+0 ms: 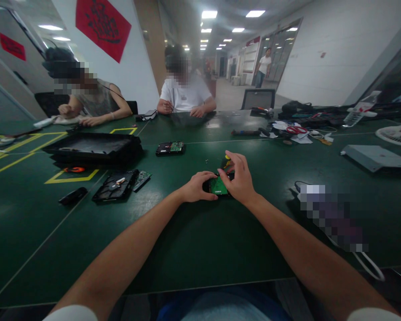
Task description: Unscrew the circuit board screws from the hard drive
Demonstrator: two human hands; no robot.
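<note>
In front of me a hard drive (pixel 218 187) lies on the green table with its green circuit board facing up. My left hand (pixel 199 187) is closed around the drive's left side, thumb along the near edge. A screwdriver with a yellow and black handle (pixel 225 161) stands over the board, and my right hand (pixel 238 174) grips it from the right. The screwdriver's tip is hidden by my fingers. Just beyond the drive lie a few tiny screws (pixel 206 160). Farther back sits another hard drive (pixel 170 148), also board side up.
To the left are stacked black trays (pixel 93 149), an opened drive casing (pixel 115 186), a loose circuit board (pixel 141 181) and a black object (pixel 72 195). On the right lie a blurred pouch-like item (pixel 330 218) and a grey box (pixel 377 157). Two people sit across the table (pixel 194 232).
</note>
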